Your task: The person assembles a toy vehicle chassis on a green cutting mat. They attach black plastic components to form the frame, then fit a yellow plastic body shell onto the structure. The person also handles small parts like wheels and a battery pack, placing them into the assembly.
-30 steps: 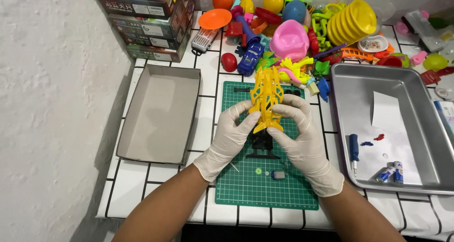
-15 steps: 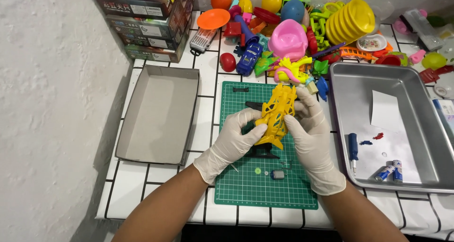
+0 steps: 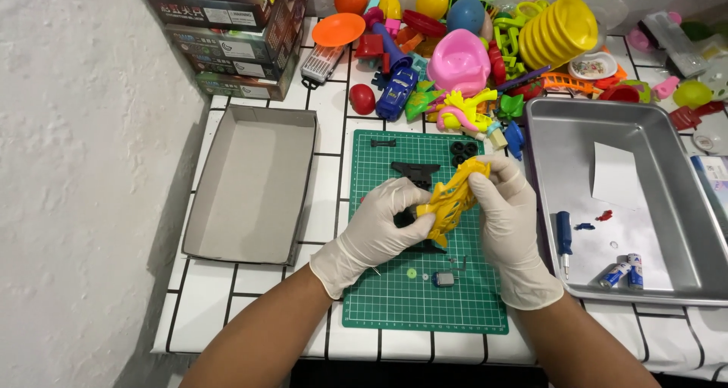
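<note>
We've got an empty-looking grey cardboard tray (image 3: 250, 183) at left, a metal baking pan (image 3: 667, 134) on the right with a blue screwdriver (image 3: 563, 235) and two batteries (image 3: 623, 271), plus a heap of colourful plastic toys (image 3: 485, 47) up top.

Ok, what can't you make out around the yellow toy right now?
Head view only:
- Yellow toy: its underside, and the parts covered by the left hand and right hand.
- Black part: half hidden behind the toy.
- Small bits on the green mat: too small.
</note>
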